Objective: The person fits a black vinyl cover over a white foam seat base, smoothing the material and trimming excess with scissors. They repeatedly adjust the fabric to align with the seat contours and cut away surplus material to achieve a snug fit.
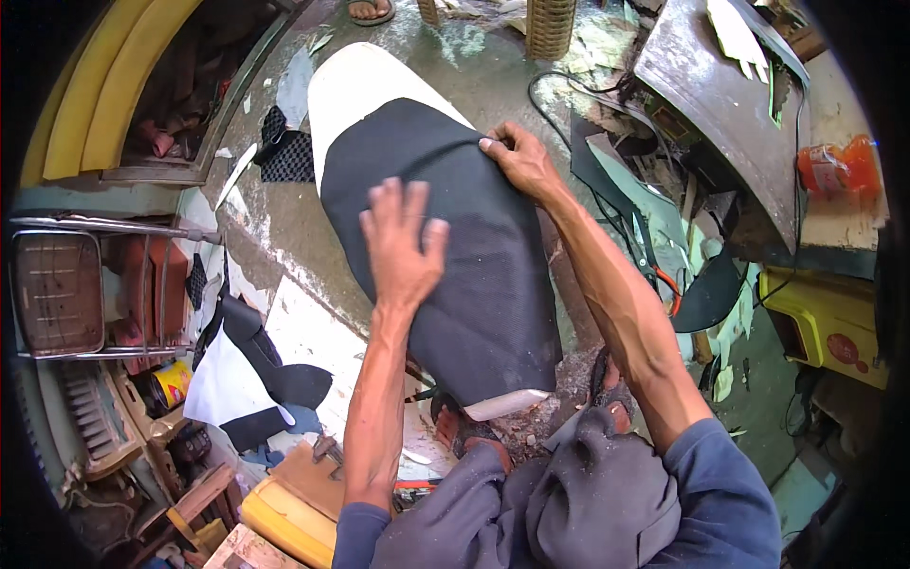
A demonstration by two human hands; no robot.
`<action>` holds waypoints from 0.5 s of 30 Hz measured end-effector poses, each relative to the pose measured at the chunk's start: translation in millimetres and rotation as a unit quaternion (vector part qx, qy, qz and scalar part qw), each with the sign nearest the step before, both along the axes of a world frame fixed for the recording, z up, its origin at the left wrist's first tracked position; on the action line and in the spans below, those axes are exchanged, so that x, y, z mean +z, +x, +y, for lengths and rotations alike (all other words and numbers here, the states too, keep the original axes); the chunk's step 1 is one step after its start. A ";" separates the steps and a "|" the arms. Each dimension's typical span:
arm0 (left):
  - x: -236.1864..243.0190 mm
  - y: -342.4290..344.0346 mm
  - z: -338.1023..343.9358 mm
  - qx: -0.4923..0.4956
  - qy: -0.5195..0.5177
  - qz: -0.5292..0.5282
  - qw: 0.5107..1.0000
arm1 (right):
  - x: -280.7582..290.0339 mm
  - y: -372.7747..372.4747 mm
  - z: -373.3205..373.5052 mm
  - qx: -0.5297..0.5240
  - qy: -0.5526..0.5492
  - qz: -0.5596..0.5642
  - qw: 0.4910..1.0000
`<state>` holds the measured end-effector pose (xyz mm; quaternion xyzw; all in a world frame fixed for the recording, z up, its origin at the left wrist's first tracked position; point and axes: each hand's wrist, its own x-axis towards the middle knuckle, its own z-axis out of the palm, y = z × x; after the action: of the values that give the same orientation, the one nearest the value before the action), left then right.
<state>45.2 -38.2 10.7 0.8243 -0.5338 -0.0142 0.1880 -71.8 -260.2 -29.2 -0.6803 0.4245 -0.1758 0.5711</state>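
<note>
A long seat-shaped foam pad (360, 74) in off-white lies in front of me, its far end and a bit of its near end bare. Black cover material (483, 294) is spread over most of it, with a crease running across its far part. My left hand (406, 242), slightly blurred, is over the cover with fingers spread; whether it presses on the surface I cannot tell. At the cover's far right edge my right hand (521, 161) is closed, thumb and fingers pinching the black material.
Black and white material scraps (237, 379) lie at the left, near a metal-framed chair (62, 294). Orange-handled scissors (668, 284) rest among scraps at the right. A dark-topped table (711, 104) carries a white glove (737, 38). A black cable (550, 78) crosses the floor. Another person's sandaled foot (370, 9) shows at the top.
</note>
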 end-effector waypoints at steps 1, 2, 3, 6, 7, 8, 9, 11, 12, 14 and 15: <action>-2.8 16.9 2.3 0.018 -0.136 0.007 0.990 | 3.0 -2.4 -4.5 -0.001 -0.021 0.011 1.000; -1.1 27.0 10.6 0.114 -0.181 0.070 0.974 | 4.7 -0.9 -7.3 -0.001 -0.040 0.020 0.999; -12.1 36.8 16.6 0.258 -0.175 0.067 0.948 | 6.3 -0.2 -10.7 -0.002 -0.059 0.030 0.998; -37.2 108.1 52.8 0.340 -0.249 0.321 0.848 | 36.7 37.7 1.6 0.037 -0.043 0.049 0.997; -25.1 106.2 43.3 0.346 -0.237 0.414 0.808 | 35.4 38.2 -1.5 0.036 -0.049 0.061 0.996; -32.1 110.4 39.1 0.337 -0.244 0.405 0.814 | 34.6 39.4 -4.5 0.034 -0.055 0.072 0.995; -41.2 115.2 35.1 0.328 -0.251 0.395 0.820 | 34.2 41.2 -7.8 0.034 -0.061 0.082 0.994; -50.5 126.3 39.3 0.324 -0.248 0.390 0.826 | 27.7 43.6 -9.2 0.041 -0.084 0.075 0.993; -51.4 135.2 44.3 0.325 -0.237 0.396 0.825 | 24.5 43.7 -8.8 0.041 -0.091 0.072 0.992; -57.1 141.8 48.2 0.312 -0.258 0.421 0.812 | 19.1 40.4 -11.1 0.046 -0.094 0.080 0.991; -59.7 143.0 50.0 0.316 -0.268 0.436 0.799 | 17.3 41.3 -13.1 0.050 -0.093 0.077 0.991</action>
<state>188.3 11.8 -48.9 0.7707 -0.0875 -0.1683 0.6083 -30.5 -273.2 -11.9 -0.7622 0.4147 -0.1326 0.4790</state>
